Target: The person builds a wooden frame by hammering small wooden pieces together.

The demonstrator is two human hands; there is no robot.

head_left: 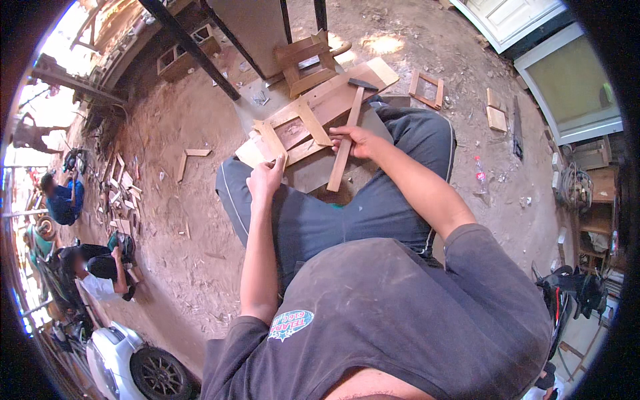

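Seated low over bare ground [193, 247], a person works at a small wooden frame [313, 125], which we see lying on a long board [341, 100] set across in front of the lap. The left hand [265, 178] has its fingertips drawn together on the frame's near left corner; whether anything smaller sits in that pinch, we cannot tell. The right hand [358, 141] is at the handle of a hammer [345, 150], its fingertips showing past the wood near the frame's right bar; we cannot tell how firmly it closes. The hammer's dark head lies over the board, its handle pointing back toward the lap.

We judge the frame light and stiff along its bars, dry enough not to slip, though its corner joints look like the weak spots, liable to rack under a twist or a stray blow. We would take hold of it flat by the two side bars, clear of the sharp corner ends. The hammer, we reckon, is head-heavy and best gripped low on the handle. A second frame [301, 85], likely just as light, stands beyond the board.
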